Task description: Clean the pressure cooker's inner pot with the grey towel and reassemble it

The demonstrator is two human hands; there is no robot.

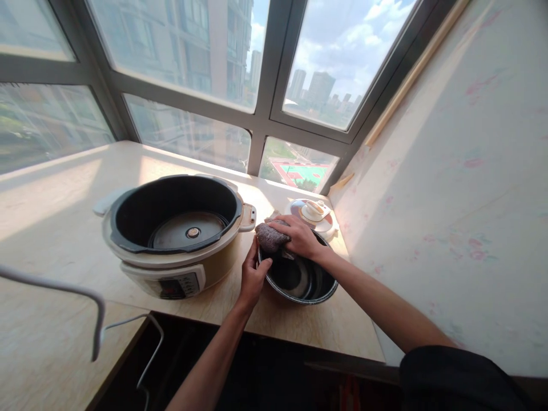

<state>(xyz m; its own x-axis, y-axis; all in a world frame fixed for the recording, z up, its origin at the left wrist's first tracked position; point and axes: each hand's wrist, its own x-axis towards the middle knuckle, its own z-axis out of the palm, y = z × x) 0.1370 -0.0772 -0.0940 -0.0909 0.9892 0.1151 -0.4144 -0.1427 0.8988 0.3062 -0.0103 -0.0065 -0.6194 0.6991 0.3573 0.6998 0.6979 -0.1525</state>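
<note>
A dark inner pot rests on the marble-look sill near the wall. My left hand grips its left rim, thumb over the edge. With my right hand I hold a bunched grey-brown cloth against the rim at the upper left. Left of my hands stands a white and gold electric pressure cooker, its lid off and its dark cavity showing a round heating plate. Behind the pot lies a lid with a white knob, partly covered by the pot and my right hand.
A white cord hangs across the lower left, over the sill's edge. Framed windows close off the back. The flower-patterned wall rises on the right. Below the sill's front edge is a dark gap.
</note>
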